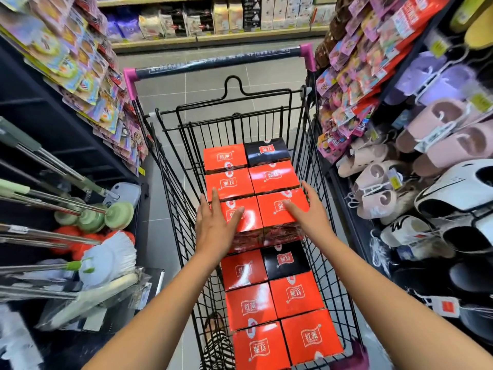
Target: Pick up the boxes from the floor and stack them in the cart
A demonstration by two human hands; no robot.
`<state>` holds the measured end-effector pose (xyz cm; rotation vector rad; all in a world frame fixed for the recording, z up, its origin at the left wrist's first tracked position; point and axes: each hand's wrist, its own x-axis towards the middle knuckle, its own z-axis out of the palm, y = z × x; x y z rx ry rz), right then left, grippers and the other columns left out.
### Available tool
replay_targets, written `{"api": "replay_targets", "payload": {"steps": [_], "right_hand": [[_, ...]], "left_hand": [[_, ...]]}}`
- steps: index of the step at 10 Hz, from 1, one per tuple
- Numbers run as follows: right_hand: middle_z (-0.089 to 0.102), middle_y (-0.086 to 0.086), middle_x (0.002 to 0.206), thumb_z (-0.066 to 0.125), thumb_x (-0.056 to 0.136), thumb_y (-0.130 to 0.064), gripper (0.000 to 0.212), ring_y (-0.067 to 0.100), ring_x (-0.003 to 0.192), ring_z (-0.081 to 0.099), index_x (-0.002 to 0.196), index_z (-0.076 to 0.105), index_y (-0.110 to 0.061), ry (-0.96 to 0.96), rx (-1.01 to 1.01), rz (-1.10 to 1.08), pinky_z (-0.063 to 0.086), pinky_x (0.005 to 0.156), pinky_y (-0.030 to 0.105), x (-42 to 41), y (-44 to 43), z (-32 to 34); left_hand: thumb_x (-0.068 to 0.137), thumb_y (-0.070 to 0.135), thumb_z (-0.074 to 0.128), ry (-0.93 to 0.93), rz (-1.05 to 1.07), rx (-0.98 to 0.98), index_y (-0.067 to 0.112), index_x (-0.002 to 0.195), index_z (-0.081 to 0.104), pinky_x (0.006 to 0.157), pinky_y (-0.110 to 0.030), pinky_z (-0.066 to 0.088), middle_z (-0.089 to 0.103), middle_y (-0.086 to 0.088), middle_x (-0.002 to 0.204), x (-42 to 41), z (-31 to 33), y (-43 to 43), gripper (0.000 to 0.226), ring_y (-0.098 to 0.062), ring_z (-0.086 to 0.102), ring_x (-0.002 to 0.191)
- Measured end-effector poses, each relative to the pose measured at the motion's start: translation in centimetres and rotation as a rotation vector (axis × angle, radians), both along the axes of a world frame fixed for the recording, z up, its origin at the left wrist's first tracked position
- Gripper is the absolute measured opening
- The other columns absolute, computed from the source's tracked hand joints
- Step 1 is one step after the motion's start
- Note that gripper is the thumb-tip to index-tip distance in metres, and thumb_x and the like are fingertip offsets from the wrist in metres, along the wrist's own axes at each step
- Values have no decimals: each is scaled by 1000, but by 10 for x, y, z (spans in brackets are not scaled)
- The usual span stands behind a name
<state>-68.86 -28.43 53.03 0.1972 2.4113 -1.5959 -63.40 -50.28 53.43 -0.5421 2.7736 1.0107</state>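
Between shop shelves [213, 38], left hand [214, 225] and right hand [309, 212] press straight fingers [215, 197] on red boxes [269, 218] in cart [218, 62].

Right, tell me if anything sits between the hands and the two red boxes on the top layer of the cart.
Nothing visible does. The left hand lies flat on the left red box and the right hand on the right red box; both boxes sit in the cart on the layer below.
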Motion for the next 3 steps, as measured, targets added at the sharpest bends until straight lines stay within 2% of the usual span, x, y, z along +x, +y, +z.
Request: {"api": "replay_targets", "payload": {"steps": [1,2,3], "right_hand": [[35,6,150,63,88,-43,74,24,138,32,149,27,-22,96,272,54,29,113,42,-1,-4,9],[25,15,153,55,91,-50,75,30,142,22,151,20,-21,160,495,159,23,115,48,0,-15,23],[15,21,156,50,91,-54,78,35,145,10,152,13,-22,205,639,272,13,118,53,0,-35,38]], "left_hand": [[86,74,29,-29,-23,-147,30,152,-7,118,-46,8,-5,-13,160,3,8,-1,87,-31,0,147],[86,74,25,-50,-20,-267,27,153,-2,117,-46,9,-3,-16,160,14,19,-10,86,-35,3,146],[88,71,26,-72,41,-372,24,153,3,117,-48,9,-2,-18,159,29,34,-26,83,-37,2,146]]}}
